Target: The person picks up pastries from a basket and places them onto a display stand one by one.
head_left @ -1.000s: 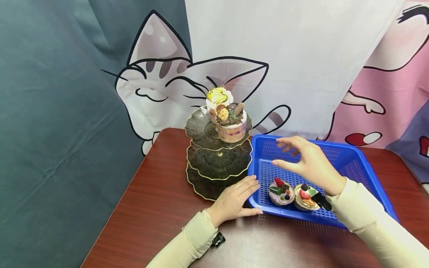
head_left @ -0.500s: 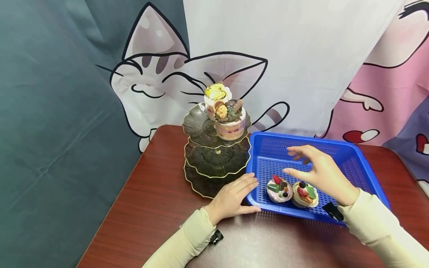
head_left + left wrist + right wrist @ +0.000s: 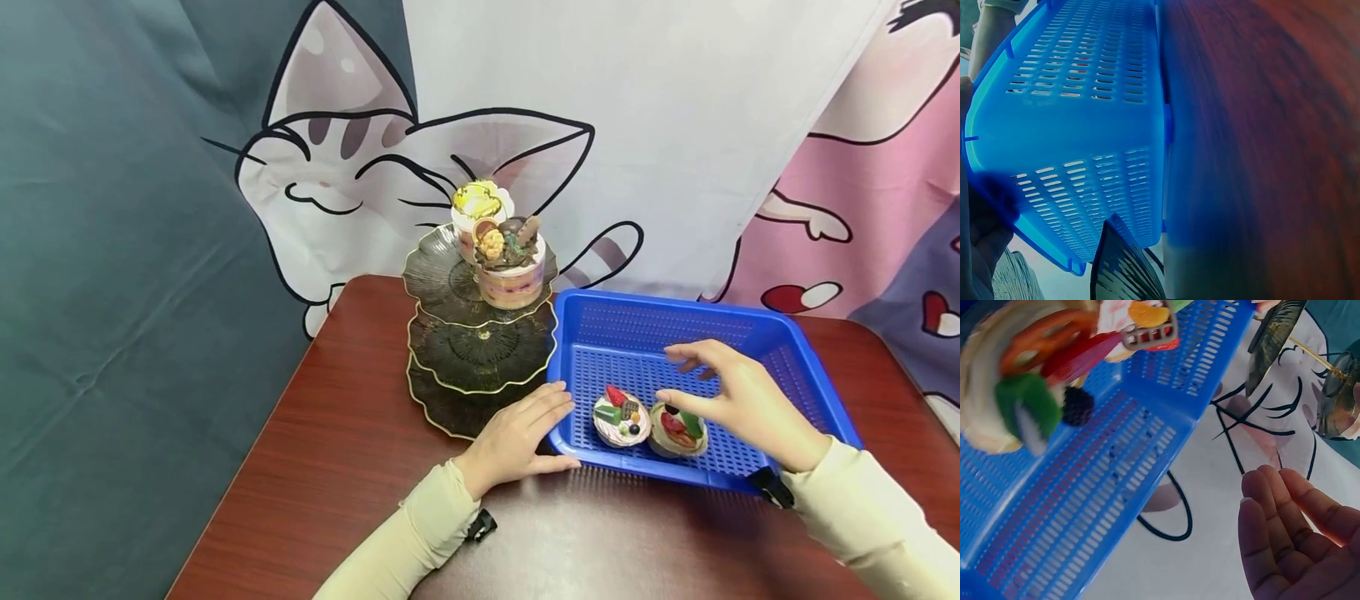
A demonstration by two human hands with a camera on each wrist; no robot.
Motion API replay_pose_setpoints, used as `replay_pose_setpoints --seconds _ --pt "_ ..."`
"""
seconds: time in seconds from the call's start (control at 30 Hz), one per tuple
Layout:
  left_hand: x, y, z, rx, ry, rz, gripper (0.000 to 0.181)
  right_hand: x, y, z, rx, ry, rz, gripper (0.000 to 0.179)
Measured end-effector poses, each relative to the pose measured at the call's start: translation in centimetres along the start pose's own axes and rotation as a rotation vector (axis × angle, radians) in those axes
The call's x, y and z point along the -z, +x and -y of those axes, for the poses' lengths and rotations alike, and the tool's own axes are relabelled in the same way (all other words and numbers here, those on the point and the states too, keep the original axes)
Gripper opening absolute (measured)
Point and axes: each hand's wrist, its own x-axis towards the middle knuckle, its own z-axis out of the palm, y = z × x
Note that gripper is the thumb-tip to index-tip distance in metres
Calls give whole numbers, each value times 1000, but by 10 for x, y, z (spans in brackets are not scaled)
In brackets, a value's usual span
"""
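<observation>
My left hand (image 3: 517,437) rests at the near left corner of a blue plastic basket (image 3: 637,468), fingers on the left rim and thumb along the front one. In the left wrist view, the fingers touch the basket's rim (image 3: 972,150). Over the basket hovers my right hand (image 3: 738,404), thumb and fingers apart, holding nothing. Below its thumb sits a cupcake (image 3: 678,435) topped with a pretzel (image 3: 1047,342), a green leaf and a dark berry. Beside it, touching, is a pink-cream cupcake (image 3: 621,421) with a strawberry and a chocolate piece.
Left of the basket stands a tiered tray (image 3: 483,358) of dark, gold-edged scalloped plates. Its top plate bears a chocolate-topped dessert cup (image 3: 512,279) and a yellow-topped dessert cup (image 3: 476,204). All stand on a reddish wooden table (image 3: 300,492), with a cat-print curtain (image 3: 330,183) behind.
My right hand has moved right and lower, toward the pretzel cupcake. The left hand keeps its place on the basket corner. The head view has shifted slightly.
</observation>
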Motion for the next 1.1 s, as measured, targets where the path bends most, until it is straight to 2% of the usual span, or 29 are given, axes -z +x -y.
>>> replay_pose_setpoints --seconds 0.2,0.67,0.93,1.1 --pt "1 1 0 9 -10 10 72 5 -7 -5 -34 -13 18 49" --pt "1 1 0 -6 -10 -13 71 9 -24 -16 -82 -29 42 50" --pt "2 1 0 4 -24 7 71 -4 -33 -30 -64 -55 32 48" --pt "2 1 0 3 -21 -1 71 -13 -35 -37 -49 -68 42 47"
